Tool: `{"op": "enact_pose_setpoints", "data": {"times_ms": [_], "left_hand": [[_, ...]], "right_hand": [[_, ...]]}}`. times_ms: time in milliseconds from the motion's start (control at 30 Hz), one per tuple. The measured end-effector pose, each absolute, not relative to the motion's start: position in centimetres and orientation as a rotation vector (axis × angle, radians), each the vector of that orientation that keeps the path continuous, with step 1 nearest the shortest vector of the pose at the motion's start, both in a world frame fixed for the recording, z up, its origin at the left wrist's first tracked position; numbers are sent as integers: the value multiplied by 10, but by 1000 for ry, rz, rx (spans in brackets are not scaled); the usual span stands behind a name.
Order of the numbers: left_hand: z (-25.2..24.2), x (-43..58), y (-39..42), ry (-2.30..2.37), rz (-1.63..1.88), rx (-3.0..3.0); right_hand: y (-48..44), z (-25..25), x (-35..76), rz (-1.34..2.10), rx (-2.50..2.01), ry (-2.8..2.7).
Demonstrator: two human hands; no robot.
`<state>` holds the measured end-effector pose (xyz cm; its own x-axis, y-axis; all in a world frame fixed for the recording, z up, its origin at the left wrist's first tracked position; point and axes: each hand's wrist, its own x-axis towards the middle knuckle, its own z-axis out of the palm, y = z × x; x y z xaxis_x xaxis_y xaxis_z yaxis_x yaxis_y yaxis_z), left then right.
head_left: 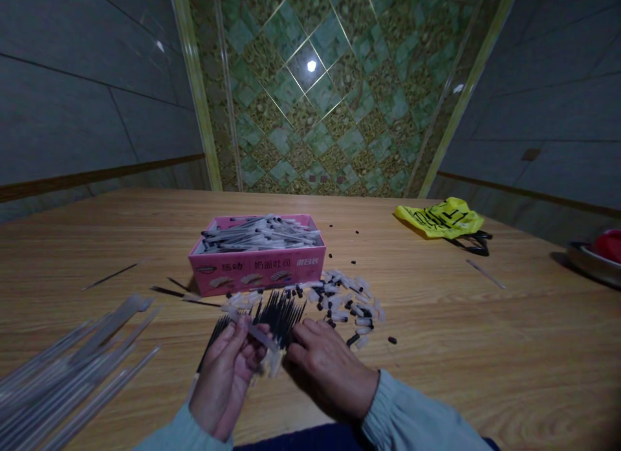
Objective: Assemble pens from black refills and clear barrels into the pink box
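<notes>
Plastic strip (pixel 262 336) slants through the pinched grip of the left hand (pixel 227 367); black rods (pixel 279 316) lie beside the right hand (pixel 326 362), its grip hidden.

On a wood-grained brown tabletop (pixel 466 347), the left hand (pixel 233 367) pinches a whitish translucent plastic piece (pixel 261 335), while the right hand (pixel 330 363), fingers curled, rests beside a dense cluster of thin black pointed sticks (pixel 279 314). Just beyond stands a pink rectangular cardboard box (pixel 259 264) with dark printed lettering, heaped with slim translucent sleeves with black parts (pixel 262 233). Short whitish and black caps (pixel 361 302) scatter to its right. Long clear plastic tubes (pixel 92 367) lie together at left. A crumpled yellow bag with black lettering (pixel 444 218) lies far right, before a green patterned tile wall (pixel 320 127).
</notes>
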<state>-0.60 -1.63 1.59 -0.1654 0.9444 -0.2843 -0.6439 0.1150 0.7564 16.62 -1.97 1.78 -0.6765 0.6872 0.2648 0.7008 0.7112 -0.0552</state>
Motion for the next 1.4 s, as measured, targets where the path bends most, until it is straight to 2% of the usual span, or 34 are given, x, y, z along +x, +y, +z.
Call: {"op": "enact_pose_setpoints", "data": {"times_ms": [100,200,467,600,1167,1400], "left_hand": [[17,-8,-15,948,1479,375],[19,-10,-15,929,1489,352],[17,-11,-15,877,1462,312],[12,-9,-15,883,1433,260],[19,-1,-28,859,1285,262],[23,-5,-25,782,1358,69]], "right_hand": [[-17,13,166,-148,-995,-2680],[-15,11,170,-51,-850,-2556],[-37,38,180,495,-607,-1546],[-51,53,177,546,-480,-1363],[-47,48,177,446,-544,-1642],[-35,31,176,651,-1166,-1921]]}}
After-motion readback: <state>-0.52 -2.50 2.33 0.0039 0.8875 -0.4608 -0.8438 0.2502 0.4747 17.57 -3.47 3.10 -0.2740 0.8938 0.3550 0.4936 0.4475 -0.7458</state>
